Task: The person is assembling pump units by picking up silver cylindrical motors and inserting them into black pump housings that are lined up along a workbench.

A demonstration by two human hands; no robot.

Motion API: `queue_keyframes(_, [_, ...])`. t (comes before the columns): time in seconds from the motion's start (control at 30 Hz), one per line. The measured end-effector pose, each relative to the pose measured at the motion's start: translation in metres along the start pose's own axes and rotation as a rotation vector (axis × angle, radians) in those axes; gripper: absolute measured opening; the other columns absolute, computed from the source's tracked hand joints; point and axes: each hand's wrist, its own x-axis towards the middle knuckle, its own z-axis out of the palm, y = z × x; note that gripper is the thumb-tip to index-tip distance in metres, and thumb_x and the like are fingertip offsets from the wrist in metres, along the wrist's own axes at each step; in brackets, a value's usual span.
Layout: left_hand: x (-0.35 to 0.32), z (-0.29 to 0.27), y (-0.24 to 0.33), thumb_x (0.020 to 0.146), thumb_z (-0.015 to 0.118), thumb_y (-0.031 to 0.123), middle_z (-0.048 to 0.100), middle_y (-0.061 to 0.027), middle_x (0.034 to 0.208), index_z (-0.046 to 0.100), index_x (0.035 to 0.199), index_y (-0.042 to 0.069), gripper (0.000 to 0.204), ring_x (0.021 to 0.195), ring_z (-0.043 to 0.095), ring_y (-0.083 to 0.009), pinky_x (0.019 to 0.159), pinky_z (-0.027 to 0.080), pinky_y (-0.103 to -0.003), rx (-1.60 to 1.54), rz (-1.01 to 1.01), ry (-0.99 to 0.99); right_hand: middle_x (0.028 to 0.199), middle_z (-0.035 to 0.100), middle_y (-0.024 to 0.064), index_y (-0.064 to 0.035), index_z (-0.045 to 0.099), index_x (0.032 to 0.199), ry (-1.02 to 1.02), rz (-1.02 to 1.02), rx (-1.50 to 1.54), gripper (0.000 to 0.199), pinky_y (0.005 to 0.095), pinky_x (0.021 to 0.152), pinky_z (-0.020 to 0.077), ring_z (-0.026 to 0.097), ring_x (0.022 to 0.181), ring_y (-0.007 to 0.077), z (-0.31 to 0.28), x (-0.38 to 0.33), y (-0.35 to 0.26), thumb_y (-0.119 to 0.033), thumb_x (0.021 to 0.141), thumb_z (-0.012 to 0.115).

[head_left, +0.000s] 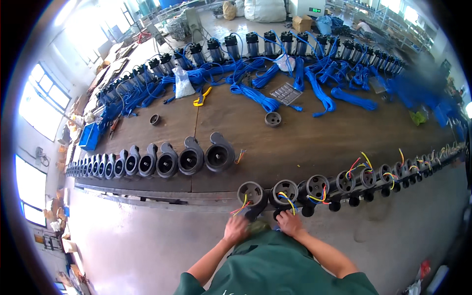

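At the table's near edge, just in front of me, a dark grey round pump casing (251,194) faces up, with red and yellow wires (242,207) coming out of it. My left hand (237,229) is beside its lower left, close to the wire ends; the fingers look curled, but blur hides what they hold. A second casing (285,191) stands to the right, with yellow, blue and red wires (289,200) over its rim. My right hand (290,223) is below it, fingers closed against its dark lower part; what they grip cannot be made out.
More wired casings (318,187) line the edge to the right; a row of volute casings (219,156) runs left. Across the table stand several motors (251,45) with blue cable coils (255,96). A yellow-handled tool (202,97), a loose ring part (273,119) and a blue bin (89,136) lie farther in.
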Motion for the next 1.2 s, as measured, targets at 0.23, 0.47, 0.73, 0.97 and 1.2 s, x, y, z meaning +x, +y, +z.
queue_keyframes(0.23, [0.027, 0.011, -0.008, 0.078, 0.063, 0.022, 0.058, -0.006, 0.103, 0.065, 0.088, 0.011, 0.015, 0.115, 0.052, -0.0275, 0.092, 0.046, -0.044, -0.015, 0.288, -0.278, 0.085, 0.061, 0.0072, -0.0087, 0.065, 0.081, 0.002, -0.017, 0.109, 0.025, 0.0411, 0.067, 0.0565, 0.063, 0.087, 0.0282, -0.069, 0.021, -0.024, -0.029, 0.077, 0.079])
queue_keyframes(0.47, [0.107, -0.041, 0.024, 0.072, 0.074, 0.023, 0.062, -0.0096, 0.094, 0.063, 0.085, 0.009, 0.022, 0.101, 0.057, -0.031, 0.087, 0.043, -0.045, -0.065, -0.067, -0.165, 0.097, 0.065, 0.0137, -0.0033, 0.065, 0.09, 0.064, 0.183, -0.093, 0.035, 0.0442, 0.081, 0.0564, 0.061, 0.1, 0.033, -0.143, 0.118, -0.022, -0.034, 0.077, 0.076])
queue_keyframes(0.73, [0.247, -0.074, -0.005, 0.08, 0.073, 0.042, 0.071, -0.0186, 0.076, 0.074, 0.07, 0.002, 0.041, 0.089, 0.067, -0.0339, 0.081, 0.049, -0.046, -0.016, -0.307, -0.172, 0.084, 0.075, 0.0202, -0.004, 0.08, 0.086, -0.144, 0.353, -0.136, 0.044, 0.0458, 0.078, 0.0593, 0.075, 0.084, 0.0348, -0.197, 0.205, 0.021, -0.045, 0.085, 0.063])
queue_keyframes(0.97, [0.366, -0.05, -0.062, 0.082, 0.062, 0.031, 0.075, -0.0234, 0.089, 0.078, 0.081, 0.001, 0.035, 0.088, 0.075, -0.039, 0.085, 0.058, -0.045, -0.102, -0.586, -0.208, 0.099, 0.076, 0.0182, -0.016, 0.083, 0.094, -0.274, 0.437, 0.055, 0.034, 0.045, 0.09, 0.0577, 0.073, 0.098, 0.037, -0.189, 0.315, 0.098, -0.04, 0.078, 0.064])
queue_keyframes(1.2, [0.393, -0.029, -0.109, 0.083, 0.06, 0.035, 0.074, -0.0268, 0.101, 0.078, 0.095, -0.001, 0.042, 0.101, 0.072, -0.0413, 0.093, 0.055, -0.047, -0.228, -0.754, -0.306, 0.121, 0.072, 0.0178, -0.0061, 0.077, 0.113, -0.331, 0.671, 0.197, 0.05, 0.0438, 0.096, 0.0555, 0.068, 0.114, 0.0345, -0.181, 0.358, 0.088, -0.041, 0.081, 0.062])
